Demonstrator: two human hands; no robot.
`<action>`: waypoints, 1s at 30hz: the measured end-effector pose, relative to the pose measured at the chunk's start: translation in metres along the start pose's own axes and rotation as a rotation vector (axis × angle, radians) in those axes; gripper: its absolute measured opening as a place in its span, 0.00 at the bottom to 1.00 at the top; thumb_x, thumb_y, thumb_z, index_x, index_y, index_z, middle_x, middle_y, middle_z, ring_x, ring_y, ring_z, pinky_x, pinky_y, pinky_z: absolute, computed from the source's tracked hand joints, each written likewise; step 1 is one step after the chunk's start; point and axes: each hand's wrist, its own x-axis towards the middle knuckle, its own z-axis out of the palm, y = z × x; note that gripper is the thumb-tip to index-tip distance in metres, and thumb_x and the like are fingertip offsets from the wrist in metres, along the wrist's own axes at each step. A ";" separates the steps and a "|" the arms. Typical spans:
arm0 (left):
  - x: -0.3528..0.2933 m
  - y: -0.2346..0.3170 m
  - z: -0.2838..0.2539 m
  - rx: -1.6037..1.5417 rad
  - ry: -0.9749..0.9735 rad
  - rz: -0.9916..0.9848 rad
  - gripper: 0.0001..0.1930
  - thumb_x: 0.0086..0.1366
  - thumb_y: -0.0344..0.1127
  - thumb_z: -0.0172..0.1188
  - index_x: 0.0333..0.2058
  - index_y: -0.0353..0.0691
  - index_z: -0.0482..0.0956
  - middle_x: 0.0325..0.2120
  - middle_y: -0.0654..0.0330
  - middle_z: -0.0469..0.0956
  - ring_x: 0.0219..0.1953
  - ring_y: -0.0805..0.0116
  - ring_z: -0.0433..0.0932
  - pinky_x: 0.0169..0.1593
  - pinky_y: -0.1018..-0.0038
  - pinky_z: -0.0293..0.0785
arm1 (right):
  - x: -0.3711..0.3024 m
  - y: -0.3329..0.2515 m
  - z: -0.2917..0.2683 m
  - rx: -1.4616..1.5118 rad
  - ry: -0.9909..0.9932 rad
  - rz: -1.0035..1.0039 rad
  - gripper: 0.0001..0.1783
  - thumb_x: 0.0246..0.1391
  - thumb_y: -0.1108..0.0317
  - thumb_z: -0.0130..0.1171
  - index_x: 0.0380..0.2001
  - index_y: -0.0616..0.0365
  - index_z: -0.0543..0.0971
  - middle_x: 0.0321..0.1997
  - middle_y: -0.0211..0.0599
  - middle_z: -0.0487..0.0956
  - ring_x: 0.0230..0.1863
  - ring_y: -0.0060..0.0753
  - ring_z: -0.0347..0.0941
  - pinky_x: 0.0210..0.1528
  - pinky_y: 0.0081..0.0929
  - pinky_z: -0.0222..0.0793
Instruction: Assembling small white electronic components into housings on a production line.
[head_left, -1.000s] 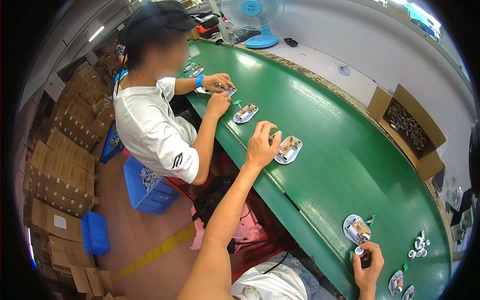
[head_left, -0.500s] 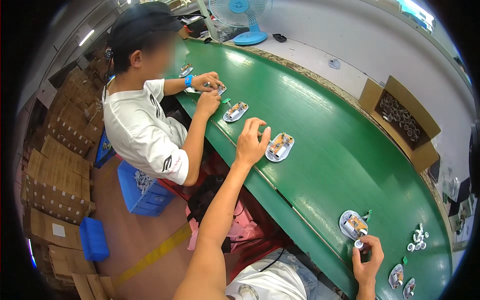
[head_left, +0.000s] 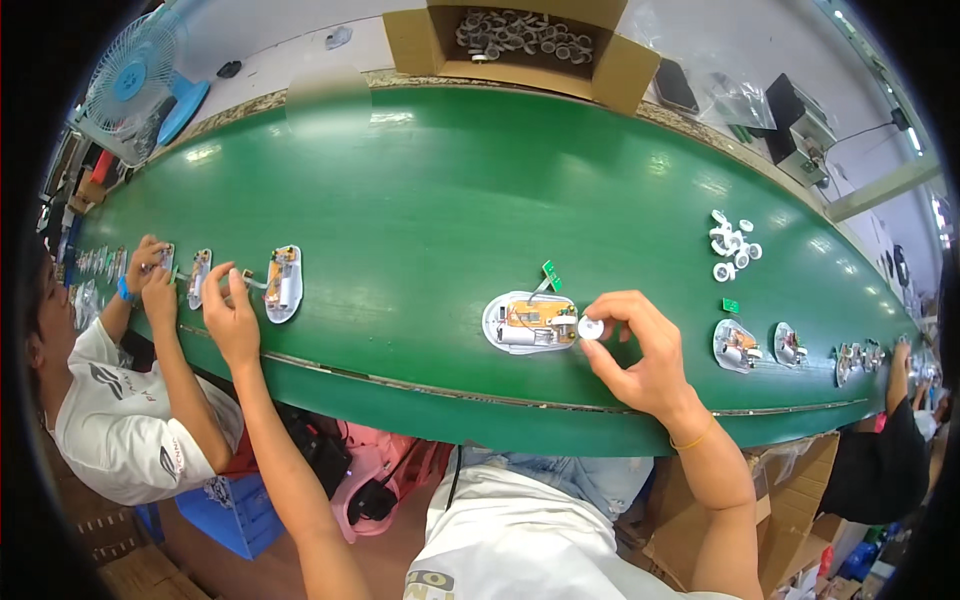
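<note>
Between the thumb and fingers of my right hand (head_left: pixel 645 355) is a small white wheel (head_left: pixel 590 328). It sits at the right end of a white oval housing (head_left: pixel 490 325) that lies on the green work surface (head_left: pixel 420 200). An orange circuit board (head_left: pixel 535 314), a white cylinder and wires show inside this housing, and a small green board (head_left: pixel 551 275) sticks up from it on a lead. My left hand (head_left: pixel 232 325) is held with fingers apart, holding nothing, just left of another open housing (head_left: pixel 285 290) with similar parts inside.
A pile of white wheels (head_left: pixel 735 245) lies to the right, above more housings (head_left: pixel 736 345). An open carton (head_left: pixel 415 45) of white wheels stands at the back. At left a co-worker's hands (head_left: pixel 155 280) handle another housing. A blue fan (head_left: pixel 185 105) stands far left.
My view has swung to the right, towards the right hand's housing. The right hand still holds the white wheel at that housing; the left hand remains beside the other one.
</note>
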 end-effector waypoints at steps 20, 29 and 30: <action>-0.009 0.011 0.014 0.012 0.103 0.038 0.12 0.67 0.37 0.60 0.45 0.38 0.77 0.43 0.56 0.77 0.31 0.60 0.80 0.38 0.66 0.78 | -0.008 -0.002 0.016 -0.070 0.021 0.046 0.16 0.47 0.81 0.62 0.41 0.58 0.78 0.46 0.36 0.79 0.39 0.31 0.71 0.38 0.24 0.65; -0.009 0.013 0.013 -0.009 0.102 0.021 0.12 0.68 0.39 0.58 0.46 0.39 0.78 0.44 0.56 0.78 0.32 0.59 0.81 0.39 0.65 0.78 | -0.007 -0.003 0.017 -0.104 -0.020 -0.008 0.15 0.47 0.81 0.61 0.41 0.58 0.78 0.46 0.36 0.78 0.42 0.33 0.71 0.40 0.27 0.65; -0.009 0.013 0.013 -0.010 0.106 0.021 0.12 0.68 0.38 0.58 0.45 0.38 0.78 0.44 0.56 0.78 0.32 0.60 0.80 0.38 0.66 0.78 | -0.007 -0.003 0.017 -0.104 -0.020 -0.008 0.15 0.47 0.81 0.61 0.41 0.58 0.78 0.46 0.36 0.78 0.42 0.33 0.71 0.40 0.26 0.65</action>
